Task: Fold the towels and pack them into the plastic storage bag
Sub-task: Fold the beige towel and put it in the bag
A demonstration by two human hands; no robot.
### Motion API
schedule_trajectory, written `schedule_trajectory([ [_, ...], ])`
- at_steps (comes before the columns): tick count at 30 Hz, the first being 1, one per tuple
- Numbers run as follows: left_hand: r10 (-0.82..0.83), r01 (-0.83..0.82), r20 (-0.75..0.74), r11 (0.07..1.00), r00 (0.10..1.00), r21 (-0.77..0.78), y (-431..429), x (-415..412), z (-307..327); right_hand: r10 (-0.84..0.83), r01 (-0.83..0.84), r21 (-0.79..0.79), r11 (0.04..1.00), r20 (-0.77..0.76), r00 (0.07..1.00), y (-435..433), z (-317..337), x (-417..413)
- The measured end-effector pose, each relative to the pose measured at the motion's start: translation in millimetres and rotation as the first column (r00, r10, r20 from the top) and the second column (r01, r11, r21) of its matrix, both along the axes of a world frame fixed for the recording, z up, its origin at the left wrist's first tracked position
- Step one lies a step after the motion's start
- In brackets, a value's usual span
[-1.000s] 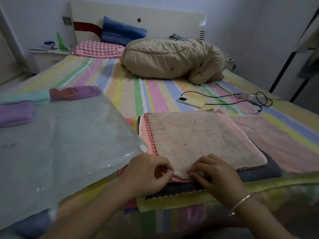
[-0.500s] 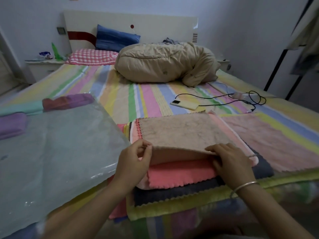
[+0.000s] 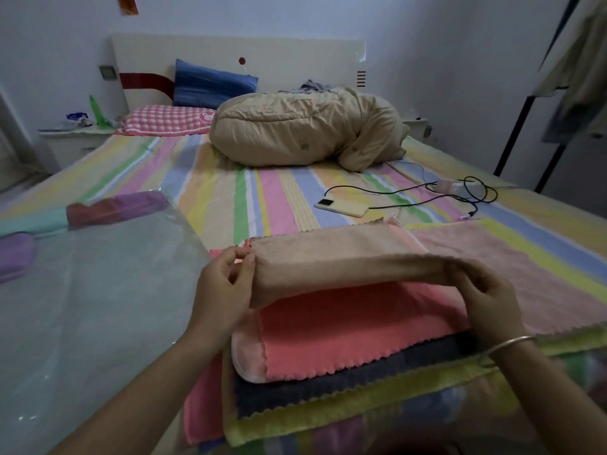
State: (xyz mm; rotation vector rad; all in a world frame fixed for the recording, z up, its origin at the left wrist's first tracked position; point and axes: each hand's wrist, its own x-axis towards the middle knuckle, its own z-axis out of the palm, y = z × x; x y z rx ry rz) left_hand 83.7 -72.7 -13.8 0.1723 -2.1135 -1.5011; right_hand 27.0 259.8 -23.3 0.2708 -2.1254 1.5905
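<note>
A beige towel (image 3: 328,257) tops a stack of flat towels on the bed. Its near edge is lifted and curled back towards the far edge. My left hand (image 3: 220,290) pinches its near left corner, and my right hand (image 3: 486,297) pinches its near right corner. Beneath it lie a coral pink towel (image 3: 345,323), a dark grey towel (image 3: 328,385) and a yellow-green towel (image 3: 328,418). The clear plastic storage bag (image 3: 92,307) lies flat to the left, with folded purple, red and teal towels (image 3: 115,208) showing at its far end.
A pale pink towel (image 3: 512,274) is spread on the right. Beyond the stack lie a phone (image 3: 341,207) and black cables (image 3: 460,192). A bundled tan quilt (image 3: 305,129) and pillows (image 3: 170,123) sit at the head. A black rack (image 3: 515,126) stands at right.
Both hands have lifted the beige towel's near edge higher and carried it away from me, baring more of the coral towel. The camera has tilted up.
</note>
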Motion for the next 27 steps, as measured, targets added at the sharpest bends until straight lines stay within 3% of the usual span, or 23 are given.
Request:
schedule_trajectory([
  [4,0.037,-0.038,-0.006,0.993,0.999,-0.113,-4.7,12.5,10.1,-0.031,0.029,-0.055,0.998,-0.035,0.999,-6.6,5.6,6.7],
  [8,0.093,-0.026,0.166,0.931,0.982,-0.363,-12.5,27.1,0.7,0.003,0.004,0.172,0.985,-0.042,0.999,-6.0,10.8,11.2],
  [11,0.169,-0.027,0.250,0.873,0.953,-0.487,-14.6,25.0,-7.9,-0.012,-0.006,0.377,0.926,0.044,0.999,-6.6,7.0,6.0],
  [15,0.236,-0.063,0.242,0.827,0.941,-0.559,-10.8,13.6,-10.8,-0.045,-0.044,0.449,0.892,0.187,0.981,-8.3,-1.3,-13.3],
  [21,0.341,-0.138,0.203,0.754,0.918,-0.643,-12.9,-10.2,-10.9,-0.132,0.005,0.518,0.855,0.209,0.969,-18.6,0.4,-50.5],
  [27,0.424,-0.080,0.284,0.662,0.860,-0.746,-20.2,-27.4,-24.8,-0.225,0.046,0.687,0.725,0.174,0.959,-32.3,-9.9,-78.4],
])
